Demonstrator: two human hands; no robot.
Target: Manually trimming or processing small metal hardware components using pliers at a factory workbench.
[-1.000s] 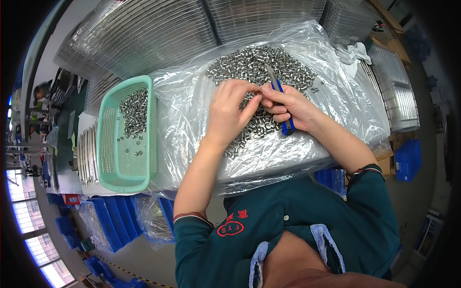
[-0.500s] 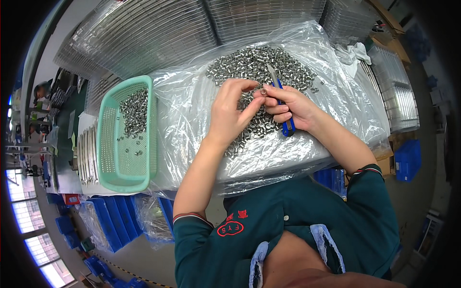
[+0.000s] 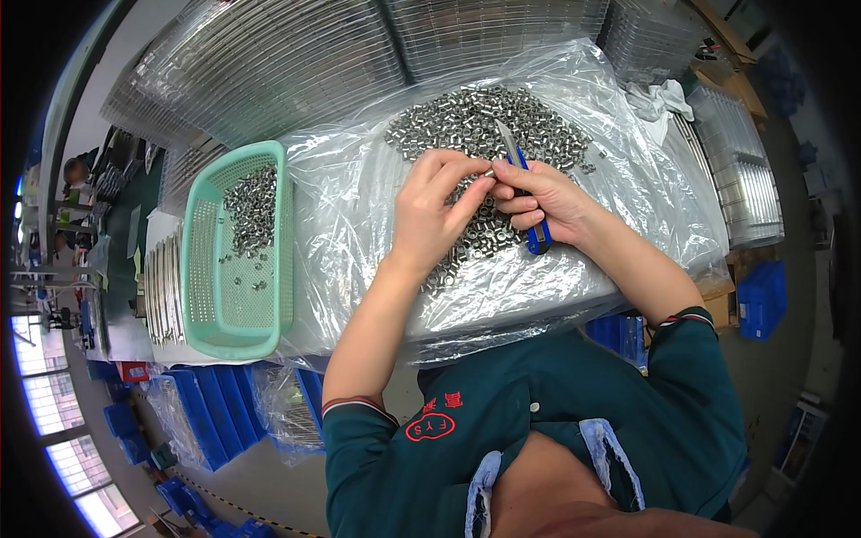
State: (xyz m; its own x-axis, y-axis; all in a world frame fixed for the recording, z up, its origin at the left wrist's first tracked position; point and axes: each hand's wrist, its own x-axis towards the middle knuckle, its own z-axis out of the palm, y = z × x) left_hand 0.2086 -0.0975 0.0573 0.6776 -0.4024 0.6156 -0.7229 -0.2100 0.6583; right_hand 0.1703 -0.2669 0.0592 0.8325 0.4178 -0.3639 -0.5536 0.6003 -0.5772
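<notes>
Over the heap of small shiny metal rings (image 3: 457,123), my two hands meet at the fingertips. My left hand (image 3: 429,213) is closed in a pinch of thumb and forefinger on one small metal ring (image 3: 491,171), mostly covered by the fingers. Curled around a blue utility knife (image 3: 539,238), my right hand (image 3: 558,202) also has its thumb and forefinger at that ring. The knife's bare blade points away from me, above the heap. More rings lie under and between my hands.
A green plastic basket (image 3: 283,269) with a pile of rings stands to the left. Clear plastic sheeting (image 3: 345,215) covers the table. Stacked clear trays (image 3: 269,67) line the far side, with more trays (image 3: 744,179) at the right. Blue bins (image 3: 211,417) sit below the table's left end.
My left fingertips have closed further over the small ring, which shows less now. The fingertips of both hands have drawn together; the knife and forearms are almost still.
</notes>
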